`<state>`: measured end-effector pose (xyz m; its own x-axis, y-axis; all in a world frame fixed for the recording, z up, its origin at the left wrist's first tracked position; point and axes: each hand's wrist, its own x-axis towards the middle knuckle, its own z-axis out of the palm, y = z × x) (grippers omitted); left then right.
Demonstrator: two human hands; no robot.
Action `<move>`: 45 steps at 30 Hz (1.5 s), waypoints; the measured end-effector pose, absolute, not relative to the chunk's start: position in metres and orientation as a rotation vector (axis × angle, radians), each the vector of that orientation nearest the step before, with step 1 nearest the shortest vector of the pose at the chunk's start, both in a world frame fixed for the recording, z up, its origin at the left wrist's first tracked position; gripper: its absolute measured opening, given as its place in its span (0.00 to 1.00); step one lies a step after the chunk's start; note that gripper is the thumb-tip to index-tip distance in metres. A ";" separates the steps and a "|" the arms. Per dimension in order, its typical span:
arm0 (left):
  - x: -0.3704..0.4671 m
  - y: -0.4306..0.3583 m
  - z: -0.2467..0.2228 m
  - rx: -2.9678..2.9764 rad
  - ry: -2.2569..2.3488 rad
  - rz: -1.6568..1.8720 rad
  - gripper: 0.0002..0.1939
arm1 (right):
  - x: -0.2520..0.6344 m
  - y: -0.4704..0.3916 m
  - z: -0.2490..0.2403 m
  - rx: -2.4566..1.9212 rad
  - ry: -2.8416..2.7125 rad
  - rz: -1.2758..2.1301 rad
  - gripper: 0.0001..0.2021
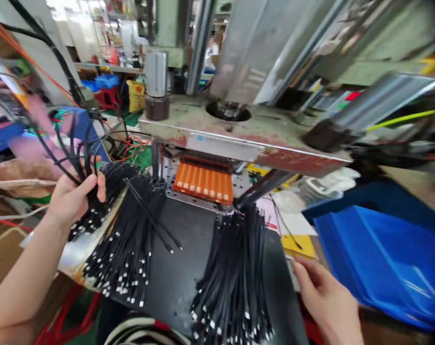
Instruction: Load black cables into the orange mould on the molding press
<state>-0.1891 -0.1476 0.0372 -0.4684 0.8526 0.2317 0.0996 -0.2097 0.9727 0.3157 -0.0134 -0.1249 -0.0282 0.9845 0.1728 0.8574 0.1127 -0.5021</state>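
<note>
In the head view, the left hand [75, 194], at the left of the frame, is closed around several black cables [72, 148], which fan upward from between thumb and fingers. More black cables lie below and beside it: a left pile [127, 235] at lower left of centre, white tips mostly toward the bottom edge, with a few loose cables [150, 213] crossing its right side, and a right pile [239, 258] at lower right of centre. Both piles rest on the dark table [177, 258]. The right hand [325, 294], at lower right, has its thumb and fingers curled at the table's right edge, close to a yellow sheet [298, 245]; whether it grips anything I cannot tell. At mid-frame, an orange block [203, 181] sits beneath the plate of a press [224, 132]. Blue plastic [379, 263] lies at right, beyond the right hand.
</note>
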 end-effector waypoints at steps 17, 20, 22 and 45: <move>-0.228 -0.148 -0.062 1.519 3.086 -0.100 0.30 | 0.022 -0.032 -0.084 -0.915 -2.768 1.019 0.04; -0.225 -0.143 -0.063 1.617 3.074 -0.013 0.31 | 0.023 -0.032 -0.083 -0.903 -2.721 1.123 0.04; -0.218 -0.143 -0.063 1.699 3.058 0.130 0.31 | 0.025 -0.033 -0.082 -0.909 -2.718 1.152 0.06; -0.137 -0.113 -0.027 1.244 1.510 1.140 0.18 | 0.044 -0.037 -0.054 -0.502 -2.672 0.798 0.09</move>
<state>-0.1369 -0.1126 -0.0267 -0.1443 0.9877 -0.0594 0.2138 0.0898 0.9727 0.0444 -0.0367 -0.0544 -0.8916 0.4116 0.1888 0.2408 0.7840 -0.5722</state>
